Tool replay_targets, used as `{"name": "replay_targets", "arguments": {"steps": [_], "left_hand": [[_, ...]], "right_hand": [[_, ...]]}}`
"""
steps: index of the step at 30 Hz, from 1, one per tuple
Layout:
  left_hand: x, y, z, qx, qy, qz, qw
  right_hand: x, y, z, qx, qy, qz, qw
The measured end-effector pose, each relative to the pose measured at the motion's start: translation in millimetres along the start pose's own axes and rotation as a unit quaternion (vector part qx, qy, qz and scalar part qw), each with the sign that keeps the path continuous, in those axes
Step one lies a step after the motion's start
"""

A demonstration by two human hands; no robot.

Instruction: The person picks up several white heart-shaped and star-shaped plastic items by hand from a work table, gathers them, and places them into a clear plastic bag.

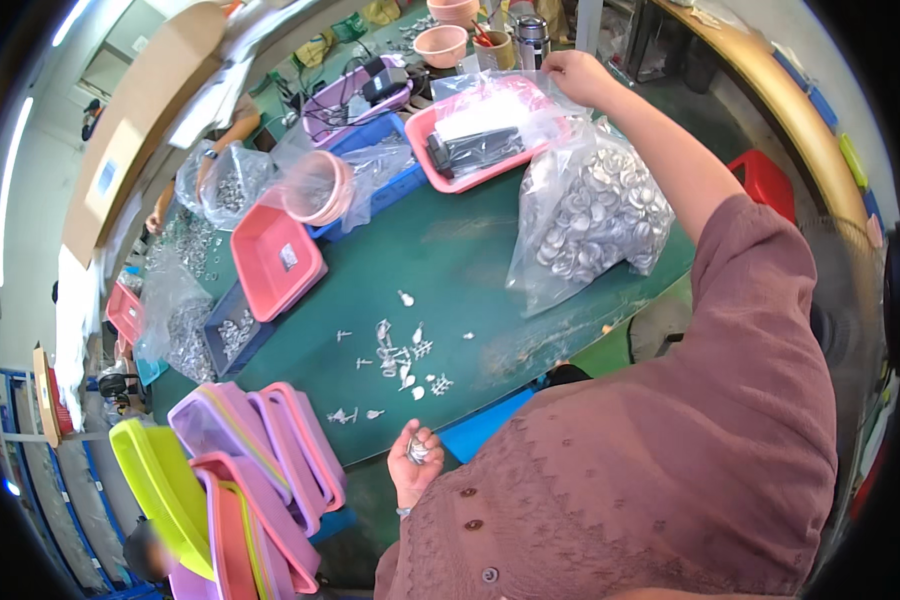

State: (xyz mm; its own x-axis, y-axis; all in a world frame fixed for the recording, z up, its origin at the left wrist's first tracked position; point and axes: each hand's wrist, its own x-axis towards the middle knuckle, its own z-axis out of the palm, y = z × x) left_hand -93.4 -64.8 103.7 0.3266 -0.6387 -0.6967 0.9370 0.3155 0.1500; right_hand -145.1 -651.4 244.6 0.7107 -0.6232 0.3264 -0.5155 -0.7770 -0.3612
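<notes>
My left hand [414, 462] is close to my body at the table's near edge, palm up. Its fingers curl around small silvery metal pieces [418, 451]. Stretched far forward, my right hand [573, 78] is closed on the edge of a clear plastic bag [560, 93] at the right end of a pink tray [428, 172]. Dark, plastic-wrapped items lie in that tray. Between my hands, small silvery charm-like parts [390, 352] are scattered on the green table [450, 270]. Below my right forearm stands a big clear bag of round silvery pieces [598, 205].
Stacked purple, pink and lime bins [240, 470] stand at the near left. Beyond are an empty-looking pink tray [273, 262], a grey bin of metal parts [235, 330] and a blue tray [395, 190]. Another person's arm [232, 132] reaches in at the far left. A steel flask [531, 42] stands behind.
</notes>
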Motion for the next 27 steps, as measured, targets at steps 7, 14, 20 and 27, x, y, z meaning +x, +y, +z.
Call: {"name": "replay_targets", "arguments": {"steps": [7, 14, 20, 27], "left_hand": [[34.3, -23.2, 75.8, 0.001, -0.027, 0.038, 0.999], [53.6, -15.6, 106.9, 0.027, 0.026, 0.065, 0.997], [66.4, -23.6, 121.5, 0.039, 0.024, 0.053, 0.998], [63.5, -29.6, 114.3, 0.018, 0.073, 0.072, 0.995]], "right_hand": [[23.6, 95.2, 66.7, 0.008, -0.282, -0.144, 0.949], [44.1, 103.2, 66.8, 0.021, -0.133, -0.03, 0.99], [76.7, 104.4, 68.3, 0.058, -0.091, -0.064, 0.992], [102.4, 85.7, 46.7, -0.069, -0.318, -0.128, 0.937]]}}
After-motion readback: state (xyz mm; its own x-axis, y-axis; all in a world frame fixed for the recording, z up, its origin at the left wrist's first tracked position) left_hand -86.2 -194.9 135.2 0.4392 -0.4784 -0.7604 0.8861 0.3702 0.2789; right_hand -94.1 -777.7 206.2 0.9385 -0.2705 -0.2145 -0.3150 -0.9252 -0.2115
